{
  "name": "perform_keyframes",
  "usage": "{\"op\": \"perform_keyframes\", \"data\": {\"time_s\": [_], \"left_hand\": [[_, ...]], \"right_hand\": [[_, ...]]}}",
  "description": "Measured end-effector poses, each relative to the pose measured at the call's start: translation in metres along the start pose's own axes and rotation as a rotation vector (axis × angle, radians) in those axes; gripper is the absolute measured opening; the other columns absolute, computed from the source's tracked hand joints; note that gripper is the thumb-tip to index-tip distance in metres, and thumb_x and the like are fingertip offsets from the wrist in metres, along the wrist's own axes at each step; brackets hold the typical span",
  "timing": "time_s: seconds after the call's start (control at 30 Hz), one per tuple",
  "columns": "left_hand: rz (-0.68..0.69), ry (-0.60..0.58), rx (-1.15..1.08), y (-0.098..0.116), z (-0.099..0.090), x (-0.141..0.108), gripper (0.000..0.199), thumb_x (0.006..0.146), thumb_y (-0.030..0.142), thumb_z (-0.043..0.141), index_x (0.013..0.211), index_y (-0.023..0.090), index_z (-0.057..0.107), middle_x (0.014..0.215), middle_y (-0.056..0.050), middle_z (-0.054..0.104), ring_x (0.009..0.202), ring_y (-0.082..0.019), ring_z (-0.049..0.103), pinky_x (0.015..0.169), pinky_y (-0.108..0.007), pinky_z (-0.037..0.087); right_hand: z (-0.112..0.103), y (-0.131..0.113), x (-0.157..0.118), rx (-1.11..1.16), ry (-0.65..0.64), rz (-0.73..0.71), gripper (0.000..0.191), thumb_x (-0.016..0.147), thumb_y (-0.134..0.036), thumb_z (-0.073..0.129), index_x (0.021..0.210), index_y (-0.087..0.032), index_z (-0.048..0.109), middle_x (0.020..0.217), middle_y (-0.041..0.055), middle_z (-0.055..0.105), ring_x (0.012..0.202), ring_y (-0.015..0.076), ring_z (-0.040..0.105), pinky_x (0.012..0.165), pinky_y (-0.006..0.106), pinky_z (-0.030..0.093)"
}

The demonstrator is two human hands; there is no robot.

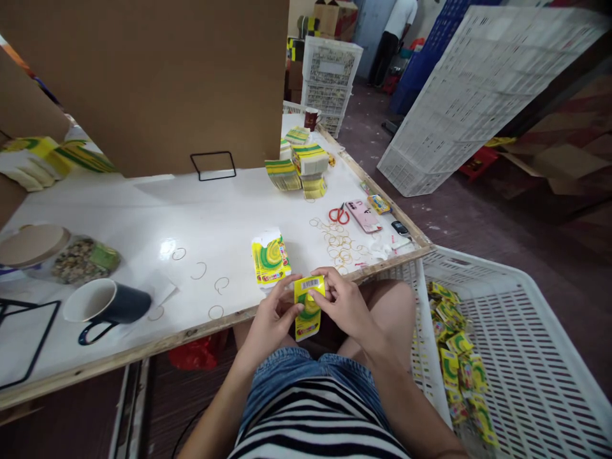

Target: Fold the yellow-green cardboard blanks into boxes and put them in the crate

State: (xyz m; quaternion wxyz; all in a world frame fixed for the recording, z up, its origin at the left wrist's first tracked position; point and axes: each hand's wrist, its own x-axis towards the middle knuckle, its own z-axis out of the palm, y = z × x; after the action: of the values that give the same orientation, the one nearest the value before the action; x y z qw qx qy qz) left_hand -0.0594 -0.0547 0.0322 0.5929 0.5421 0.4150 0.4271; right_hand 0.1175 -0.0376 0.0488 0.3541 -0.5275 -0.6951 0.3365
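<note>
A yellow-and-green printed packet point(308, 315) with a barcode at its top is held upright over my lap, just off the table edge. My left hand point(273, 313) pinches its left side between thumb and fingers. On the other side, my right hand point(340, 298) grips the top right part, thumb on the printed face. Whether it is one flat card or a folded packet, I cannot tell. A small stack of matching yellow cards point(270, 258) lies on the white table point(157, 197) just beyond my left hand.
Rubber bands point(342, 245), red-handled scissors point(339, 215) and a pink phone point(363, 216) lie at the right. Banded card bundles point(310, 159) sit farther back. A dark mug point(108, 303) stands left. A white crate point(530, 319) with yellow packets point(461, 363) is at my right. A person point(394, 32) stands far back.
</note>
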Motion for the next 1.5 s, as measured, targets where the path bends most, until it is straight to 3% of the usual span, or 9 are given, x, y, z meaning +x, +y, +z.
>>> {"op": "perform_keyframes", "data": {"time_s": [0.43,0.7,0.77,0.87,0.97,1.07,1.3,1.4,1.5], "left_hand": [[0.058,-0.032,-0.180,0.003,0.010,0.005,0.044,0.083,0.031,0.070,0.123,0.020,0.055,0.108,-0.011,0.073,0.098,-0.024,0.069,0.084,-0.031,0.054],[0.106,-0.067,-0.122,-0.003,0.024,0.004,0.043,0.086,0.028,0.066,0.126,0.021,0.054,0.117,-0.012,0.069,0.105,-0.025,0.068,0.087,-0.034,0.056],[0.174,-0.026,0.005,-0.001,0.020,0.003,0.045,0.089,0.027,0.062,0.132,0.023,0.049,0.120,-0.012,0.068,0.110,-0.025,0.066,0.093,-0.037,0.054],[0.323,0.221,0.365,0.002,0.002,0.005,0.042,0.091,0.027,0.058,0.132,0.024,0.049,0.128,-0.011,0.064,0.125,-0.026,0.056,0.107,-0.047,0.043],[0.382,0.470,0.681,-0.006,-0.021,0.013,0.039,0.092,0.028,0.056,0.130,0.021,0.049,0.134,-0.013,0.059,0.131,-0.028,0.050,0.116,-0.058,0.026],[0.344,0.484,0.768,-0.021,-0.030,0.020,0.044,0.091,0.027,0.056,0.133,0.020,0.045,0.134,-0.013,0.059,0.126,-0.028,0.055,0.118,-0.059,0.021],[0.265,0.383,0.528,-0.024,-0.020,0.017,0.044,0.088,0.026,0.060,0.131,0.021,0.051,0.128,-0.012,0.064,0.133,-0.027,0.048,0.118,-0.054,0.022],[0.247,0.423,0.413,-0.015,-0.025,0.012,0.038,0.088,0.028,0.061,0.125,0.021,0.057,0.127,-0.011,0.065,0.132,-0.027,0.049,0.119,-0.051,0.020],[0.241,0.527,0.219,-0.008,-0.028,0.010,0.036,0.087,0.034,0.063,0.121,0.021,0.061,0.131,-0.011,0.062,0.132,-0.026,0.049,0.116,-0.046,0.028]], "right_hand": [[-0.001,0.017,-0.013,0.471,0.197,0.043,0.022,0.085,-0.037,0.066,0.100,-0.021,0.067,0.086,0.0037,0.066,0.068,0.0146,0.058,0.053,0.023,0.047],[-0.014,0.016,-0.020,0.415,0.178,-0.016,0.012,0.084,-0.032,0.066,0.091,-0.022,0.068,0.087,0.0041,0.071,0.081,0.0191,0.067,0.072,0.032,0.055],[-0.038,0.022,-0.026,0.240,0.335,-0.039,0.014,0.083,-0.032,0.066,0.091,-0.021,0.068,0.089,0.0054,0.070,0.080,0.0201,0.066,0.072,0.034,0.054],[-0.090,0.033,-0.037,-0.246,0.956,-0.044,0.018,0.082,-0.033,0.066,0.094,-0.021,0.070,0.087,0.0061,0.066,0.074,0.0203,0.059,0.067,0.036,0.049],[-0.122,0.039,-0.040,-0.562,1.123,-0.040,0.026,0.076,-0.037,0.072,0.095,-0.019,0.073,0.089,0.0104,0.063,0.083,0.0245,0.054,0.067,0.037,0.045],[-0.095,0.037,-0.024,-0.347,0.891,0.048,0.034,0.079,-0.044,0.065,0.097,-0.017,0.071,0.094,0.0105,0.065,0.070,0.0195,0.052,0.058,0.032,0.041],[0.052,0.032,0.059,0.206,0.222,0.206,0.034,0.073,-0.049,0.066,0.085,-0.017,0.070,0.064,-0.0007,0.062,0.047,0.0112,0.039,0.049,0.026,0.035],[0.063,0.032,0.067,0.257,0.207,0.212,0.033,0.073,-0.051,0.066,0.073,-0.018,0.065,0.049,-0.0057,0.047,0.043,0.0101,0.034,0.045,0.024,0.030],[0.050,0.028,0.053,0.408,0.195,0.184,0.034,0.079,-0.052,0.062,0.081,-0.018,0.064,0.059,-0.0015,0.058,0.051,0.0130,0.049,0.051,0.025,0.041]]}}
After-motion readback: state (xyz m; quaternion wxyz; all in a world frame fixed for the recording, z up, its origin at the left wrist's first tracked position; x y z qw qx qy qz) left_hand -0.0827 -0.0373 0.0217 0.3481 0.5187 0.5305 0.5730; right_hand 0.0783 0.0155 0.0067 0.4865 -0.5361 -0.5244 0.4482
